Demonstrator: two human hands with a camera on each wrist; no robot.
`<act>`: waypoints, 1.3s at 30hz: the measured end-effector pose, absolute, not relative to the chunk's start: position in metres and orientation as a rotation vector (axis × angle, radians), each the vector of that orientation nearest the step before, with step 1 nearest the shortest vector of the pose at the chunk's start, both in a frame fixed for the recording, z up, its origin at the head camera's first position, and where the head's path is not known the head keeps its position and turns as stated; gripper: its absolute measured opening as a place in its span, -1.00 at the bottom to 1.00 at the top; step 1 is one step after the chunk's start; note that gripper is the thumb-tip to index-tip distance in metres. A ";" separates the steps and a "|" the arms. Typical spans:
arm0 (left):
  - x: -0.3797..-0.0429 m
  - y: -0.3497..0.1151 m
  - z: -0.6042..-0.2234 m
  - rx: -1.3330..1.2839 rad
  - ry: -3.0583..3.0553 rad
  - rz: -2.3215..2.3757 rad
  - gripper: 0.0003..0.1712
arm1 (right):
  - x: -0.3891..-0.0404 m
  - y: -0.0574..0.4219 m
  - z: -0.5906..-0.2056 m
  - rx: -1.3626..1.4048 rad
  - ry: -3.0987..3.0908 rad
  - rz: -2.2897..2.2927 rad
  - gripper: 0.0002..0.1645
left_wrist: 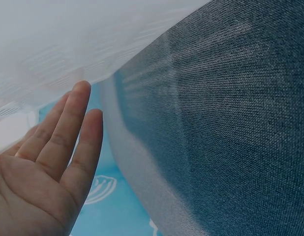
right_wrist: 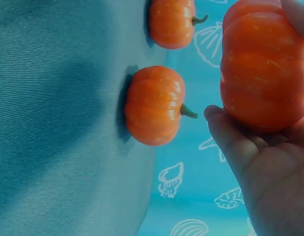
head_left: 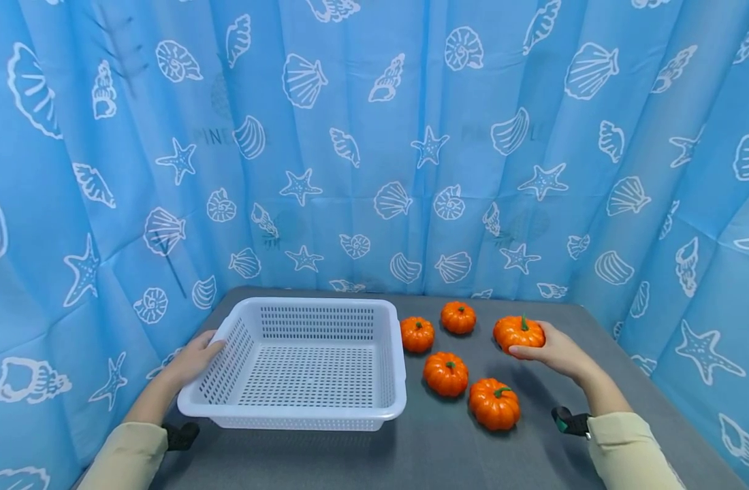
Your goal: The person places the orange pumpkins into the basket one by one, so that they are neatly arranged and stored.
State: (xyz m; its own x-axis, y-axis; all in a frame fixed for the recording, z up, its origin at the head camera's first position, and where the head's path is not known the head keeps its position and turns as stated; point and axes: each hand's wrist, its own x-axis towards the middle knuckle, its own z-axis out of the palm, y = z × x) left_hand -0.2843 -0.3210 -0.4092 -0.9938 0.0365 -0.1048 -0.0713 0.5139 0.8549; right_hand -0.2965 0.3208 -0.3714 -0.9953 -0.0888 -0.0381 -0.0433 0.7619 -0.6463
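Note:
A white perforated plastic basket stands left of centre, with nothing inside it. My left hand holds its left rim, thumb over the edge. In the left wrist view, the fingers of that hand reach along the outside of the basket, fairly straight, and the thumb is hidden. On the right, my right hand grips a small orange pumpkin with a green stem, raised above the table. The right wrist view shows this pumpkin between thumb and fingers.
Several more orange pumpkins lie on the grey table between basket and right hand: one near the basket's right rim, one at the back, one in the middle, one in front. A blue shell-patterned curtain surrounds the table.

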 end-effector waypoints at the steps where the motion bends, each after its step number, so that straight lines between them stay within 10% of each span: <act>1: -0.284 -0.321 -0.409 -0.027 2.636 1.498 -0.34 | -0.296 0.321 -0.370 -0.110 2.887 -1.052 0.11; 39: -0.286 -0.320 -0.408 -0.041 2.639 1.481 -0.34 | -0.322 0.273 -0.325 -0.273 2.884 -0.984 0.10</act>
